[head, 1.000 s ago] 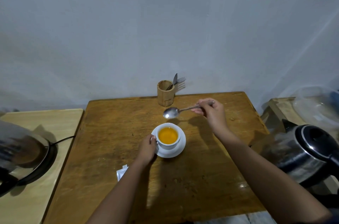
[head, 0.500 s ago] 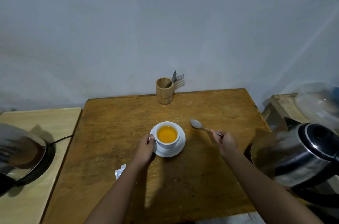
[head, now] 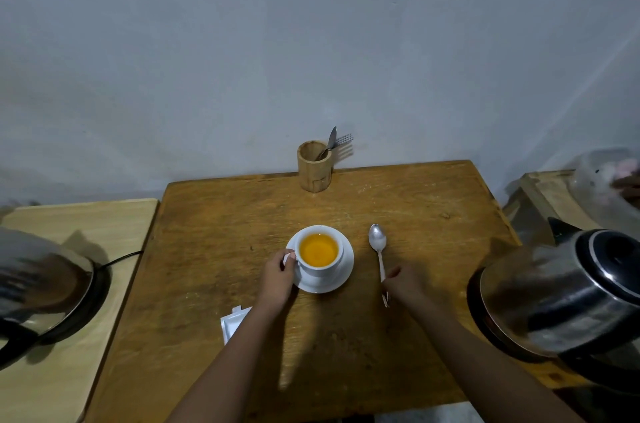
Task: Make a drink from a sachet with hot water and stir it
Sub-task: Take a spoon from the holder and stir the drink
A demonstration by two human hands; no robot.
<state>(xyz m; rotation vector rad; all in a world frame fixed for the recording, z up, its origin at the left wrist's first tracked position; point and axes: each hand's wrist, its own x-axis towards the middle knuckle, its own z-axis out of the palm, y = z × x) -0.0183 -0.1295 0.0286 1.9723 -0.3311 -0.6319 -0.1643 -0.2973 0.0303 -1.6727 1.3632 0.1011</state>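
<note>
A white cup (head: 321,270) of orange drink (head: 318,249) stands on a white saucer (head: 343,278) in the middle of the brown wooden table (head: 422,200). My left hand (head: 278,278) pinches the cup's handle from the left. A metal spoon (head: 377,239) lies flat on the table just right of the saucer, bowl pointing away from me. My right hand (head: 405,284) rests over its handle with the fingers closed on it; the handle's end sticks out below the hand. A torn white sachet (head: 232,322) lies near my left forearm.
A steel electric kettle (head: 561,294) stands at the table's right edge, close to my right arm. Another kettle on its base (head: 41,284) sits on the pale side table at left. A bamboo holder (head: 313,166) with cutlery stands at the back edge by the wall.
My right hand carried the spoon from above the cup down to the right and laid it on the table beside the saucer. The left hand stayed on the cup handle.
</note>
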